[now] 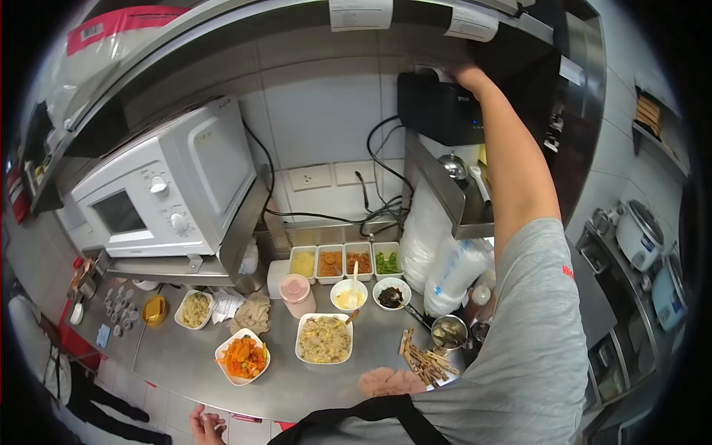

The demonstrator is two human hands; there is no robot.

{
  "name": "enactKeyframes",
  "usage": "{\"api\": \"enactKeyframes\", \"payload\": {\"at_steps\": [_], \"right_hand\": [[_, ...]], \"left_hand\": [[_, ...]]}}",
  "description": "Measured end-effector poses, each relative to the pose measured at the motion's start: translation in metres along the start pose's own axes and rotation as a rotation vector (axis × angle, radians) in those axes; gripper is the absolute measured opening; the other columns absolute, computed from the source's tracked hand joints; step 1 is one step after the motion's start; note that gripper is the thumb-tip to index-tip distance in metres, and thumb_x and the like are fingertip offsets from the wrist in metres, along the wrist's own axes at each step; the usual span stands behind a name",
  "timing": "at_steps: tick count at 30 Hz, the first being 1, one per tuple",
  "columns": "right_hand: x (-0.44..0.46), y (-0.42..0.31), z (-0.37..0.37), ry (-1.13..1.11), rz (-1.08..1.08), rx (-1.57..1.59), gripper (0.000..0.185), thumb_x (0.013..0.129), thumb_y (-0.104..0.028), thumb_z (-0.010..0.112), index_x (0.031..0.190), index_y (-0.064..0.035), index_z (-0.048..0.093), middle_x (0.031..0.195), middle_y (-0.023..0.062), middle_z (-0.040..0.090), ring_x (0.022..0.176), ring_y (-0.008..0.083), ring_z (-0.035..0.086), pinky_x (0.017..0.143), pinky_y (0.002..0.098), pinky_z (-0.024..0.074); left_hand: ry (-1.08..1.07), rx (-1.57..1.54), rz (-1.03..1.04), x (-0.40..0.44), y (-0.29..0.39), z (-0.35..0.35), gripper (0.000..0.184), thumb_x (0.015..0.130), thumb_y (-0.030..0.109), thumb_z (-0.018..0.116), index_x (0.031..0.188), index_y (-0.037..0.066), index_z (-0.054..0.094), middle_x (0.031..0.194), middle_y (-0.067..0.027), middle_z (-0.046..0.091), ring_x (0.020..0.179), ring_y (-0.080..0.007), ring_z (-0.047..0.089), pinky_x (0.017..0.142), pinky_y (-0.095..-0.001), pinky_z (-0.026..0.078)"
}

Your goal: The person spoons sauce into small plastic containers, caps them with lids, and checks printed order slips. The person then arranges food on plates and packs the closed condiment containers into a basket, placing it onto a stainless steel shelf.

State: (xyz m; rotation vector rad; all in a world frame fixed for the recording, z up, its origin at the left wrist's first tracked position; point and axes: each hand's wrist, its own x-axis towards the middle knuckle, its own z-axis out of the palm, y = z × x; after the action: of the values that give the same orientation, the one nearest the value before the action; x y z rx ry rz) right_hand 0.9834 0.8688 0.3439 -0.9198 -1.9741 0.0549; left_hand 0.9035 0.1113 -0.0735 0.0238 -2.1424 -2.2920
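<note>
My right hand (467, 76) is raised to the top of a black printer (437, 107) on the upper right shelf; its fingers are in shadow and blurred against the dark surface. Low at the front edge is my left hand (208, 424), its fingers loosely curled and apart, holding nothing. Nearest to it on the steel counter (182, 363) stands a white bowl of orange carrot pieces (243, 358). To the right of that is a square white bowl of fried rice (324, 339). A pink lidded cup (297, 295) stands behind the rice.
A white microwave (170, 185) sits on a left shelf. Behind the bowls are several topping containers (331, 262). Clothespins (426, 360), a metal pot (449, 331) and plastic-wrapped cups (452, 278) are at right. A person (63, 371) stands at far left.
</note>
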Motion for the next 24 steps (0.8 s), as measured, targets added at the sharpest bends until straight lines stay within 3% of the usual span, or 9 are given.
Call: {"api": "enactKeyframes", "payload": {"at_steps": [2, 5, 8, 12, 14, 17, 19, 21, 24], "right_hand": [[0.007, -0.005, 0.004, 0.172, 0.038, 0.283, 0.062, 0.074, -0.014, 0.067, 0.127, 0.0007, 0.039, 0.114, 0.0228, 0.055, 0.106, 0.0331, 0.055, 0.085, 0.0378, 0.0464], [-0.016, -0.036, -0.008, 0.323, 0.078, 1.006, 0.054, 0.073, 0.002, 0.063, 0.121, 0.0034, 0.038, 0.102, 0.0203, 0.059, 0.091, 0.0293, 0.062, 0.074, 0.0382, 0.0527], [-0.057, -0.075, -0.025, -0.116, 0.205, 1.203, 0.047, 0.076, 0.007, 0.055, 0.121, 0.0018, 0.043, 0.102, 0.0179, 0.059, 0.09, 0.0263, 0.062, 0.076, 0.0387, 0.0529], [-0.183, -0.144, -0.057, -0.734, -0.217, 1.271, 0.044, 0.077, 0.009, 0.051, 0.12, -0.0007, 0.055, 0.114, 0.0113, 0.059, 0.099, 0.0179, 0.059, 0.088, 0.0299, 0.0481], [-0.236, -0.165, -0.073, -0.943, -0.42, 1.047, 0.046, 0.075, 0.007, 0.053, 0.121, -0.0011, 0.056, 0.117, 0.009, 0.058, 0.105, 0.0151, 0.055, 0.094, 0.0282, 0.0417], [-0.285, -0.183, -0.092, -1.05, -0.856, 0.752, 0.043, 0.073, 0.004, 0.057, 0.113, -0.0074, 0.062, 0.113, 0.009, 0.06, 0.108, 0.0214, 0.055, 0.095, 0.0301, 0.0402], [-0.308, -0.192, -0.098, -1.007, -1.069, 0.533, 0.042, 0.071, 0.006, 0.057, 0.111, -0.0082, 0.063, 0.113, 0.0112, 0.059, 0.102, 0.0275, 0.057, 0.09, 0.0333, 0.0443], [-0.328, -0.203, -0.103, -0.982, -1.088, 0.297, 0.045, 0.068, 0.008, 0.057, 0.109, -0.0081, 0.064, 0.112, 0.0118, 0.06, 0.097, 0.0304, 0.059, 0.085, 0.0365, 0.0479], [-0.33, -0.216, -0.095, -0.797, -1.117, 0.106, 0.046, 0.067, 0.009, 0.053, 0.109, -0.0087, 0.062, 0.106, 0.0108, 0.063, 0.092, 0.0303, 0.061, 0.078, 0.0374, 0.0501]], "left_hand": [[-0.04, 0.063, 0.08, 0.006, 0.006, 0.008, 0.032, 0.089, 0.025, 0.053, 0.119, 0.013, 0.048, 0.081, -0.0032, 0.055, 0.073, -0.0142, 0.056, 0.069, -0.0286, 0.047], [-0.304, -0.024, 0.073, 0.019, 0.033, 0.042, 0.037, 0.089, 0.019, 0.052, 0.123, 0.006, 0.043, 0.101, -0.0094, 0.06, 0.093, -0.019, 0.061, 0.079, -0.0295, 0.049], [-0.703, -0.155, 0.125, 0.029, 0.079, 0.109, 0.043, 0.09, 0.026, 0.053, 0.125, 0.002, 0.043, 0.106, -0.011, 0.059, 0.096, -0.0202, 0.06, 0.082, -0.0318, 0.048], [-1.323, -0.331, 0.114, 0.025, 0.143, 0.198, 0.078, 0.084, 0.05, 0.057, 0.138, 0.003, 0.026, 0.126, -0.0198, 0.049, 0.114, -0.0279, 0.052, 0.091, -0.0366, 0.045], [-1.503, -0.461, 0.064, 0.017, 0.162, 0.229, 0.092, 0.079, 0.059, 0.058, 0.141, 0.004, 0.019, 0.134, -0.0213, 0.04, 0.122, -0.0302, 0.045, 0.097, -0.0412, 0.041], [-1.619, -0.753, -0.005, 0.013, 0.168, 0.251, 0.089, 0.077, 0.058, 0.06, 0.14, 0.007, 0.023, 0.136, -0.0169, 0.038, 0.126, -0.0278, 0.039, 0.101, -0.0427, 0.037], [-1.429, -0.918, -0.007, 0.01, 0.172, 0.253, 0.081, 0.079, 0.052, 0.062, 0.137, 0.008, 0.029, 0.135, -0.0086, 0.042, 0.126, -0.0243, 0.039, 0.103, -0.0449, 0.035], [-1.271, -0.913, -0.145, 0.014, 0.176, 0.247, 0.06, 0.088, 0.037, 0.058, 0.134, 0.007, 0.034, 0.131, -0.0092, 0.046, 0.12, -0.0218, 0.045, 0.1, -0.0424, 0.039], [-1.053, -0.851, -0.054, 0.03, 0.169, 0.247, 0.042, 0.093, 0.023, 0.05, 0.129, 0.006, 0.039, 0.124, -0.0091, 0.051, 0.114, -0.0228, 0.05, 0.095, -0.0404, 0.043]]}}
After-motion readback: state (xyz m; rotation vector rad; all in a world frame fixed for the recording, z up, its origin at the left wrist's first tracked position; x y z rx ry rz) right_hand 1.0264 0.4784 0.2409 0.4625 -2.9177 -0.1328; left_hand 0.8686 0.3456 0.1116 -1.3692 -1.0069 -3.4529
